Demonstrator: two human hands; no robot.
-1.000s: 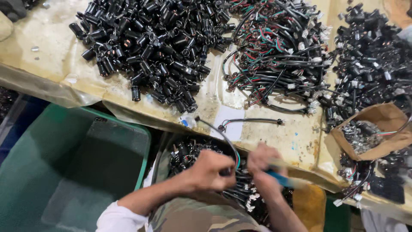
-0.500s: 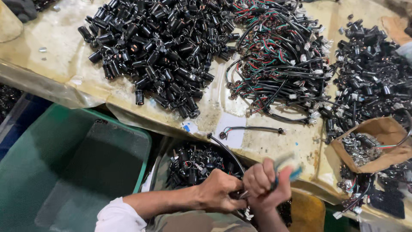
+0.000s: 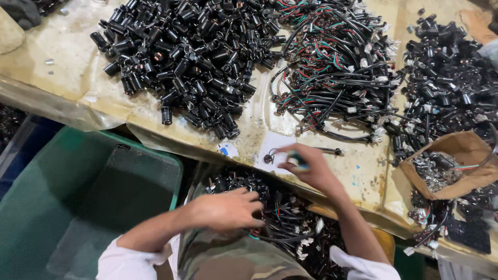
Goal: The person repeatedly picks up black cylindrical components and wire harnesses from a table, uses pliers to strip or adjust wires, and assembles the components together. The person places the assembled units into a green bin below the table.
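Your left hand (image 3: 225, 210) rests palm down in the bin of wired parts (image 3: 280, 218) in your lap, its fingers curled into the tangle of black pieces and leads; whether they are clamped on one piece, you cannot tell from this view. Your right hand (image 3: 306, 168) reaches up to the edge of the counter (image 3: 62, 78), fingers pinched together on a small blue-tipped tool (image 3: 298, 158), right beside a single black lead (image 3: 301, 152) that lies on a white paper patch (image 3: 272, 145) with a round fitting at one end.

Judging by the piles, a good deal is sorted: a large heap of black cylindrical sockets (image 3: 192, 57) sits at the back left, a bundle of wire harnesses (image 3: 337, 67) with red and green strands in the middle, and a further heap of small black parts (image 3: 446, 88) at the right, near a torn cardboard box (image 3: 456, 161). The lap bin looks far from emptied, so much seems left. A green crate (image 3: 46, 218) stands at your left.
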